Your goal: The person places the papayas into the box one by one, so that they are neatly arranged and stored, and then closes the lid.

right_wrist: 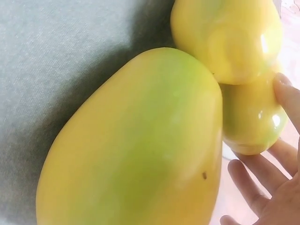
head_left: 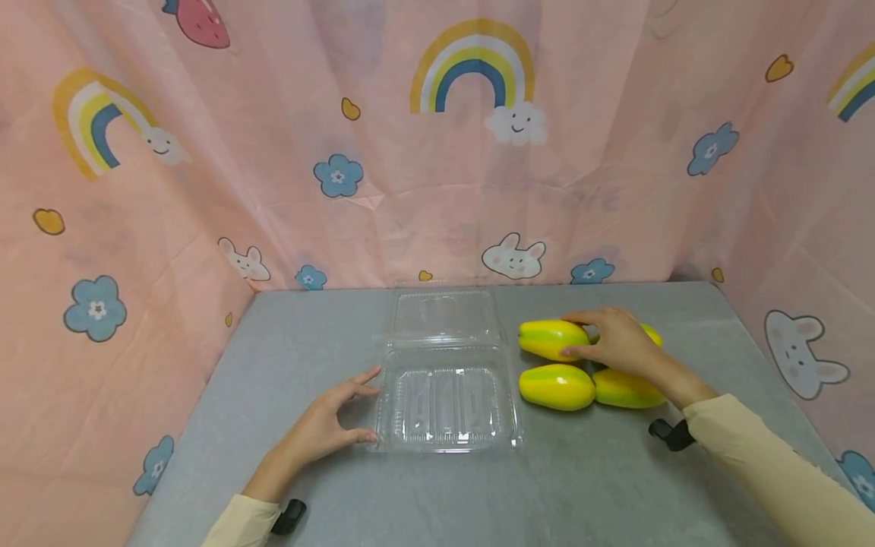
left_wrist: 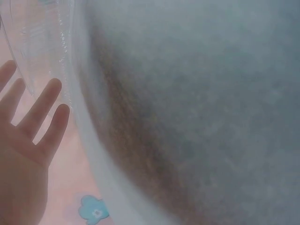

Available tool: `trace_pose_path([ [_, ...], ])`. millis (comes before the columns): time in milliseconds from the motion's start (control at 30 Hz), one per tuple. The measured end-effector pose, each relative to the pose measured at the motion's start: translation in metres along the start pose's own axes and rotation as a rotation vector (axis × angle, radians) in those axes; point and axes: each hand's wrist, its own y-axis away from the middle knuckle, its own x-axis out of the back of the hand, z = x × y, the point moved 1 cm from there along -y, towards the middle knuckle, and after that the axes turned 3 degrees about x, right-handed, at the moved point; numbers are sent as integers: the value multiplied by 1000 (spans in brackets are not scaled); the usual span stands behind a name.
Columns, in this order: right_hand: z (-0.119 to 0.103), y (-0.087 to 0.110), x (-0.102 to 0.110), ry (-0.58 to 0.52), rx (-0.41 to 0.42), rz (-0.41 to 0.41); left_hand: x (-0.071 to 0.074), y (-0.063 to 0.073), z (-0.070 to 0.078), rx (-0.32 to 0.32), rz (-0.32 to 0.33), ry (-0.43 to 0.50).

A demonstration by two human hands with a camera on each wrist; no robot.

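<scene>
Several yellow-green papayas lie in two rows on the right side of the table. My right hand point(head_left: 615, 342) holds the far-left papaya point(head_left: 547, 339), thumb on its near side and fingers on its far side. Closer to me are the near-left papaya point(head_left: 557, 387) and the near-right papaya point(head_left: 627, 389). Behind my right hand, the far-right papaya point(head_left: 652, 335) is mostly hidden. A clear plastic clamshell box point(head_left: 447, 406) lies opened, its lid point(head_left: 444, 315) folded back. At its left edge, my left hand point(head_left: 320, 425) has its fingers spread, fingertips right at the rim.
The grey table point(head_left: 451, 501) meets a pink patterned curtain point(head_left: 424, 220) at the back and sides. Black wrist-camera parts point(head_left: 672, 434) hang below both cuffs. The near papayas lie close to the right forearm.
</scene>
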Motion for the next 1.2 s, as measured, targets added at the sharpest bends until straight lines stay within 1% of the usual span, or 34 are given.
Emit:
trace_pose_path([
  [200, -2, 1, 1, -9, 9, 22, 0, 0, 1, -3, -7, -14],
  [433, -4, 2, 4, -17, 3, 25, 0, 2, 1, -7, -13, -52],
  [733, -8, 2, 9, -20, 53, 64, -1, 2, 2, 9, -18, -43],
  [867, -11, 2, 9, -27, 62, 79, -3, 2, 1, 11, -22, -37],
  [1200, -22, -2, 8, -72, 87, 80, -4, 3, 2, 1, -17, -9],
])
